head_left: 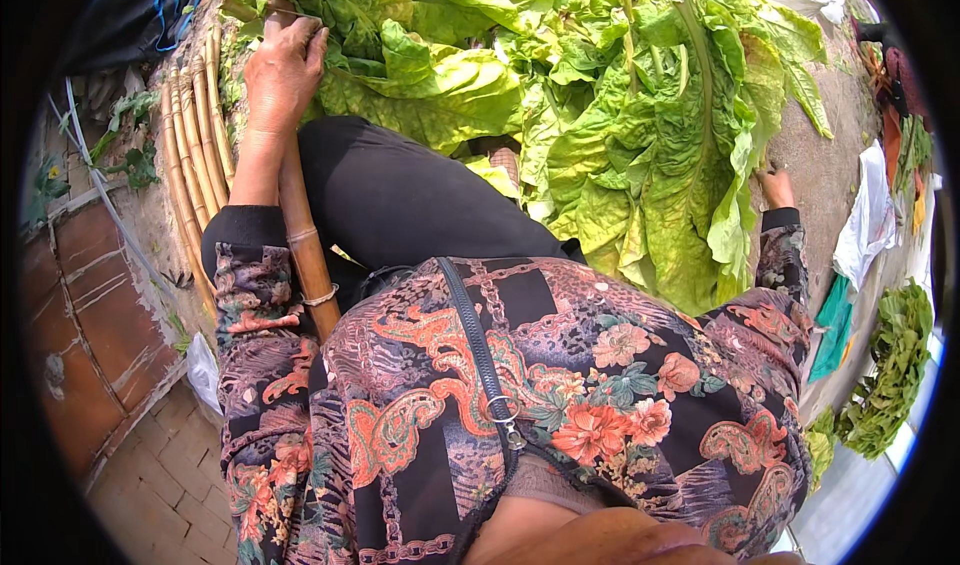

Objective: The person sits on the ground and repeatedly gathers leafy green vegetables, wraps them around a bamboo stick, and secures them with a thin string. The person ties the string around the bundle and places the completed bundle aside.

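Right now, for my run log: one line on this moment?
left hand: on leaves | right hand: under leaf pile, mostly hidden | bamboo sticks: beside left arm

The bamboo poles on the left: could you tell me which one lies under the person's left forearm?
The darker brown bamboo pole against the black trouser leg, running under the left hand. The paler yellow poles lie bundled together further left, clear of the arm.
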The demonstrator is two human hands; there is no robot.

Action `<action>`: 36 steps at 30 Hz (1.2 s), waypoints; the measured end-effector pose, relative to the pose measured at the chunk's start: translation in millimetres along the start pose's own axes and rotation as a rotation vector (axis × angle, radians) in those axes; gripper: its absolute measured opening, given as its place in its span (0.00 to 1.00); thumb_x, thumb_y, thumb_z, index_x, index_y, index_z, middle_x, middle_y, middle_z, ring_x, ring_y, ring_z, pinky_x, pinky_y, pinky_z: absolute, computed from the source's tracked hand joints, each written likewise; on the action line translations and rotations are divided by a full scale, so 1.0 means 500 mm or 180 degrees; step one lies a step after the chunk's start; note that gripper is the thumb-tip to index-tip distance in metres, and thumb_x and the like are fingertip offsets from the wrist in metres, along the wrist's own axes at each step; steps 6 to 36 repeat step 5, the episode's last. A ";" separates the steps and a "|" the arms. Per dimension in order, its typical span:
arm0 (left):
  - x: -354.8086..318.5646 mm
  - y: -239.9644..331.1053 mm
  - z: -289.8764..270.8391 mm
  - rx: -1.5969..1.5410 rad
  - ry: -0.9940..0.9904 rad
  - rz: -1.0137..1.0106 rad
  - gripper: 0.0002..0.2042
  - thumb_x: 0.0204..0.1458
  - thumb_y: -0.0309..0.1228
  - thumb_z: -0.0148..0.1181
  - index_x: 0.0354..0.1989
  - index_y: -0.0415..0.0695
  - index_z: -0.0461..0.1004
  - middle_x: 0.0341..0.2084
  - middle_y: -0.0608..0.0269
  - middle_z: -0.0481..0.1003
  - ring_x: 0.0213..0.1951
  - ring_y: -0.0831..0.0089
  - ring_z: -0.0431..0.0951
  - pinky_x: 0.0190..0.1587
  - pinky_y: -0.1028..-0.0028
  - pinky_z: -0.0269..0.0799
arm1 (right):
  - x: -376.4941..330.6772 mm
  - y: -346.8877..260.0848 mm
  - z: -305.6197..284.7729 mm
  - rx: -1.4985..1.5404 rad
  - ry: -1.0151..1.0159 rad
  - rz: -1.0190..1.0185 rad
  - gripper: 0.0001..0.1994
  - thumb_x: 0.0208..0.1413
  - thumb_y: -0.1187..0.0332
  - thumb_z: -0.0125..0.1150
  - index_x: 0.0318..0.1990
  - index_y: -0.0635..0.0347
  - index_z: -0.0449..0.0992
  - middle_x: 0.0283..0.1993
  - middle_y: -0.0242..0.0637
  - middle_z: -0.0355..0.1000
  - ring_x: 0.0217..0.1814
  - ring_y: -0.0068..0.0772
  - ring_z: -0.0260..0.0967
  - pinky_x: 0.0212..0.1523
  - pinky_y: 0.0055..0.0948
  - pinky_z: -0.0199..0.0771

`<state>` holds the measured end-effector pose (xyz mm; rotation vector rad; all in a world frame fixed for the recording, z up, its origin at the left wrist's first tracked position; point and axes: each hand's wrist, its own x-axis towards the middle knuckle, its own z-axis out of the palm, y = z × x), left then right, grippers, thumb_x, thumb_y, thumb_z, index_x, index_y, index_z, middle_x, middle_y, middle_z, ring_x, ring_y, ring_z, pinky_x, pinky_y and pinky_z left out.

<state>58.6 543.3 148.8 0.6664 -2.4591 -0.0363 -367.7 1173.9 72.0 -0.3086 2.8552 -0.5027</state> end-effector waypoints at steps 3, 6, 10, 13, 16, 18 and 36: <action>0.007 0.000 -0.003 0.0152 -0.0159 0.0040 0.10 0.51 0.40 0.57 0.37 0.51 0.77 0.32 0.53 0.75 0.33 0.53 0.77 0.35 0.63 0.72 | 0.010 -0.109 0.128 -0.0265 0.1929 -0.0962 0.22 0.48 0.68 0.56 0.53 0.63 0.68 0.50 0.51 0.70 0.52 0.42 0.68 0.51 0.36 0.65; 0.009 -0.002 0.002 0.0132 -0.0198 -0.0052 0.09 0.50 0.41 0.57 0.36 0.53 0.77 0.40 0.49 0.74 0.34 0.50 0.76 0.36 0.61 0.72 | -0.067 -0.286 0.189 -0.0582 0.2032 -0.1710 0.31 0.47 0.62 0.60 0.62 0.51 0.61 0.63 0.48 0.59 0.64 0.39 0.59 0.61 0.37 0.56; 0.009 -0.002 0.002 0.0132 -0.0198 -0.0052 0.09 0.50 0.41 0.57 0.36 0.53 0.77 0.40 0.49 0.74 0.34 0.50 0.76 0.36 0.61 0.72 | -0.067 -0.286 0.189 -0.0582 0.2032 -0.1710 0.31 0.47 0.62 0.60 0.62 0.51 0.61 0.63 0.48 0.59 0.64 0.39 0.59 0.61 0.37 0.56; 0.009 -0.002 0.002 0.0132 -0.0198 -0.0052 0.09 0.50 0.41 0.57 0.36 0.53 0.77 0.40 0.49 0.74 0.34 0.50 0.76 0.36 0.61 0.72 | -0.067 -0.286 0.189 -0.0582 0.2032 -0.1710 0.31 0.47 0.62 0.60 0.62 0.51 0.61 0.63 0.48 0.59 0.64 0.39 0.59 0.61 0.37 0.56; 0.009 -0.002 0.002 0.0132 -0.0198 -0.0052 0.09 0.50 0.41 0.57 0.36 0.53 0.77 0.40 0.49 0.74 0.34 0.50 0.76 0.36 0.61 0.72 | -0.067 -0.286 0.189 -0.0582 0.2032 -0.1710 0.31 0.47 0.62 0.60 0.62 0.51 0.61 0.63 0.48 0.59 0.64 0.39 0.59 0.61 0.37 0.56; 0.009 -0.002 0.002 0.0132 -0.0198 -0.0052 0.09 0.50 0.41 0.57 0.36 0.53 0.77 0.40 0.49 0.74 0.34 0.50 0.76 0.36 0.61 0.72 | -0.067 -0.286 0.189 -0.0582 0.2032 -0.1710 0.31 0.47 0.62 0.60 0.62 0.51 0.61 0.63 0.48 0.59 0.64 0.39 0.59 0.61 0.37 0.56; 0.009 -0.002 0.002 0.0132 -0.0198 -0.0052 0.09 0.50 0.41 0.57 0.36 0.53 0.77 0.40 0.49 0.74 0.34 0.50 0.76 0.36 0.61 0.72 | -0.067 -0.286 0.189 -0.0582 0.2032 -0.1710 0.31 0.47 0.62 0.60 0.62 0.51 0.61 0.63 0.48 0.59 0.64 0.39 0.59 0.61 0.37 0.56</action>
